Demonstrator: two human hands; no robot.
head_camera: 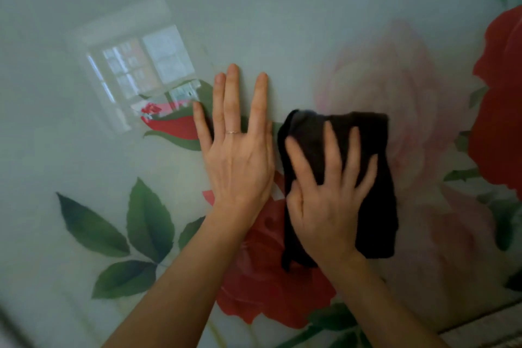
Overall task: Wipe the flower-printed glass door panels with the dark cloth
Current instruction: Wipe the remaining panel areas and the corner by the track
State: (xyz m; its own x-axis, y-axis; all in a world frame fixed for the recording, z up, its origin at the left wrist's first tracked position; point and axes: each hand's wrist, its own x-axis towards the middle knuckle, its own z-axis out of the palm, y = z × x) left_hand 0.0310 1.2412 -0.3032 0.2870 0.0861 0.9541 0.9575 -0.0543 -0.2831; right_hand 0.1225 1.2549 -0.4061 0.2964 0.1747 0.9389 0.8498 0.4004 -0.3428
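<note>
both hands lie flat, fingers spread: left hand on glass panel, right hand pressing dark cloth.

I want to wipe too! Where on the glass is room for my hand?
Free: the pale glass above the left hand and dark cloth, and around the green leaves lower left. Crowded: the middle, where the right hand presses that cloth.

1. glass door panel: glossy, smooth, mirrors a window, printed with red roses and green leaves
2. cloth: dark, matt, soft fabric
3. ring: thin shiny metal
</note>
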